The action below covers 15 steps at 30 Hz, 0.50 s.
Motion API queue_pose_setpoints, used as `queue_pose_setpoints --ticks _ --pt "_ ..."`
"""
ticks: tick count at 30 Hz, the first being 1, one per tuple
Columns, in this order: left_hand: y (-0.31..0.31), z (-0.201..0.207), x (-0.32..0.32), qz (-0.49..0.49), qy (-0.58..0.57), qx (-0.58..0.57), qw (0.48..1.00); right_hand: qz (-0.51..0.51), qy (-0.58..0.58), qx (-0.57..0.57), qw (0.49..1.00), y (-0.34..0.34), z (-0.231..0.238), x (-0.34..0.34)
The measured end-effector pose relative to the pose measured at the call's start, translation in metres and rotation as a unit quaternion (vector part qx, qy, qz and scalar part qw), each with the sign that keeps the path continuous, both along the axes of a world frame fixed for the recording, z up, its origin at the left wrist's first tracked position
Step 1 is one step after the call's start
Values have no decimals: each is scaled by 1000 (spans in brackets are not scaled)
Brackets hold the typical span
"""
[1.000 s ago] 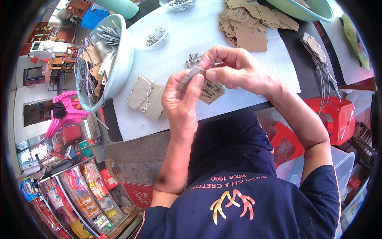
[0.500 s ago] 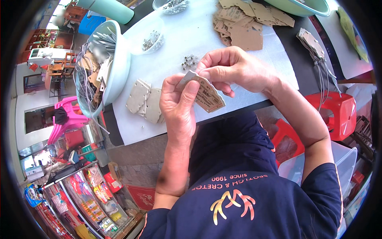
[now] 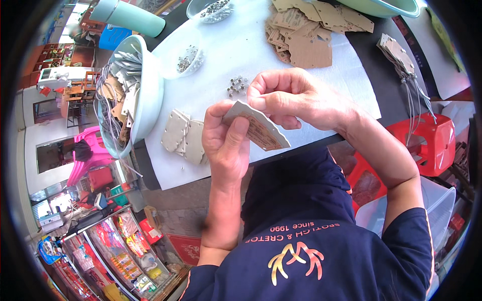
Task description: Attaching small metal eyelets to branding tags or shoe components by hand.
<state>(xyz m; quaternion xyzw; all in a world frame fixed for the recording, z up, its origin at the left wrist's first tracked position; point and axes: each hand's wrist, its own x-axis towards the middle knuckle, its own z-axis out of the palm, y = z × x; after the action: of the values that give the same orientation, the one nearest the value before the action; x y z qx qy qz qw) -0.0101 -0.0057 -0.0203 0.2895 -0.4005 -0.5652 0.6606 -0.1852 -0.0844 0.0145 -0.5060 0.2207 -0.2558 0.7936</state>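
My left hand (image 3: 226, 145) grips a brown cardboard tag (image 3: 263, 131) with printed lines and a wavy edge, the thumb lying across its face. Just off the tag's upper edge, my right hand (image 3: 296, 98) has thumb and forefinger pinched together; whatever is between them is too small or hidden to make out. Small round metal eyelets (image 3: 237, 86) lie loose on the white sheet (image 3: 221, 55) beyond my hands. Left of my left hand rests a small stack of grey tags (image 3: 182, 134). A larger pile of brown tags (image 3: 309, 47) spreads across the far side.
A pale blue basin (image 3: 154, 85) at the left holds tags and grey cords. Clear bowls of metal bits (image 3: 200, 59) stand near it. A teal cylinder (image 3: 135, 19), a green basin (image 3: 396, 9) and corded tags (image 3: 396, 52) lie around the sheet. Red stools (image 3: 429, 145) stand right.
My right hand has shifted slightly down with its fingers still pinched, and the tag in my left hand has tilted a little. The whole view has moved slightly.
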Motion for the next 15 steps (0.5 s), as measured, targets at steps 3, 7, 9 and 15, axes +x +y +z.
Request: queue_pose_setpoints --ticks 3,7,9,15 --pt "1 5 0 4 -32 -7 999 3 -27 41 999 -2 -5 -1" --pt "4 24 -4 32 -74 59 995 3 -33 91 995 -4 -7 -4" --pt "5 31 -4 32 -74 83 993 5 -24 103 994 -4 -7 -4" --pt "8 37 2 43 -98 108 988 13 5 39 999 -5 -5 -4"
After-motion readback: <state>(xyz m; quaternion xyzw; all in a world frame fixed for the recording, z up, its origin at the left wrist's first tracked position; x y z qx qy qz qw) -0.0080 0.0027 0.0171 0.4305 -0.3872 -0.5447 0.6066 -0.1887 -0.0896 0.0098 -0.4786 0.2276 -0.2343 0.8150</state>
